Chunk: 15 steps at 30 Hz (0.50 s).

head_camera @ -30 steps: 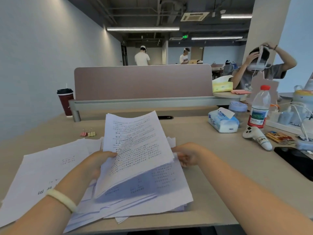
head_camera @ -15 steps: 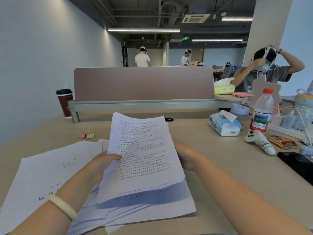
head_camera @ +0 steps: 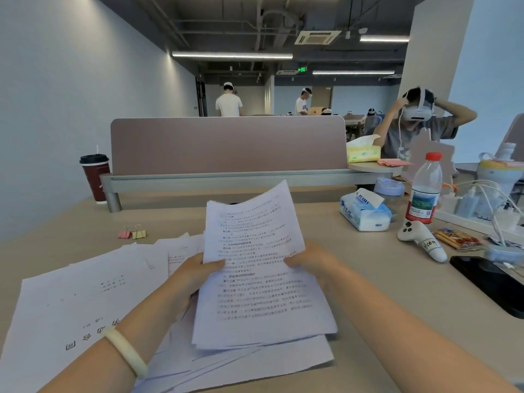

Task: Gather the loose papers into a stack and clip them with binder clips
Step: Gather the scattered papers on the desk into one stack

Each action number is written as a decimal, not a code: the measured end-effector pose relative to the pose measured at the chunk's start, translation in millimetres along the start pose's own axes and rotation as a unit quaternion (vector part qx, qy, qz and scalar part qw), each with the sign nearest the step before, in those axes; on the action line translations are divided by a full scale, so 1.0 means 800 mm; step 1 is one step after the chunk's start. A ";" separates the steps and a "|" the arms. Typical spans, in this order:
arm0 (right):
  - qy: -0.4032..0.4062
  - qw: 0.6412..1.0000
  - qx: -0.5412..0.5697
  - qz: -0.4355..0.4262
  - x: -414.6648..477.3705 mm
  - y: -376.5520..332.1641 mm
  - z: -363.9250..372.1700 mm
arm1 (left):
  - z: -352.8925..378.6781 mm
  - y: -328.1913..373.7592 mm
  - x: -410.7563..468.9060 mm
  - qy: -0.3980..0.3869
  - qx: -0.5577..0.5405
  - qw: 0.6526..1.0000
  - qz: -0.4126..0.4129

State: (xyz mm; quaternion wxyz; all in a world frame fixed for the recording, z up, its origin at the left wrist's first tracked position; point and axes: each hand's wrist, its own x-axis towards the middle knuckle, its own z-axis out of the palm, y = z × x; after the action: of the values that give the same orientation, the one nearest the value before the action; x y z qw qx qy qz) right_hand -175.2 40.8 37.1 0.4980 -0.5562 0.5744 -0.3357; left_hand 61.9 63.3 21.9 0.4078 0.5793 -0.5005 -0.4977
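On the far left of the counter (head_camera: 382,279) stands a dark red cup (head_camera: 95,178) with a straw, well apart from the work, so it cannot spill on anything. Nearer, two binder clips (head_camera: 132,233) — one pink, one yellow — lie side by side just beyond the paper, probably kept within reach for the last step. In front of them the loose sheets (head_camera: 82,296) lie spread flat and overlapping; they are not yet collected.

The left hand (head_camera: 195,275) is closed on the left edge of the held bundle (head_camera: 261,268), thumb on top. The right hand (head_camera: 309,262) pinches the opposite edge in the same way, so the bundle is tilted up between them with its upper end curling free. I think both sides are held so the edges can be squared. Under the bundle more sheets (head_camera: 255,364) lie fanned on the counter, and whether the bundle's lower edge touches them is hard to tell.

To the right are a tissue pack (head_camera: 365,212), a water bottle (head_camera: 424,191) and a white controller (head_camera: 422,241), all well clear of the paper.
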 end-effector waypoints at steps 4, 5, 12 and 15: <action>0.108 0.990 -0.067 -0.055 -0.016 -0.016 -0.041 | 0.006 -0.009 0.007 0.005 0.078 0.997 0.011; 0.123 0.986 -0.093 -0.065 -0.021 -0.020 -0.053 | 0.008 -0.014 0.009 -0.001 0.126 0.992 0.010; 0.199 0.950 -0.231 -0.072 -0.054 -0.029 -0.107 | 0.033 -0.025 0.029 -0.001 0.294 0.955 0.048; 0.208 0.952 -0.203 -0.101 -0.068 -0.032 -0.115 | 0.054 -0.012 0.032 -0.032 0.238 0.967 0.088</action>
State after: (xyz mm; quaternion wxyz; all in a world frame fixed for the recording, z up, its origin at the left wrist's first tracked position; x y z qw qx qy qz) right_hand -261.0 74.2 97.7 0.2077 -0.6188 0.6617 -0.3690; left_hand 21.2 40.9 0.7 0.2841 0.5969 -0.6662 -0.3453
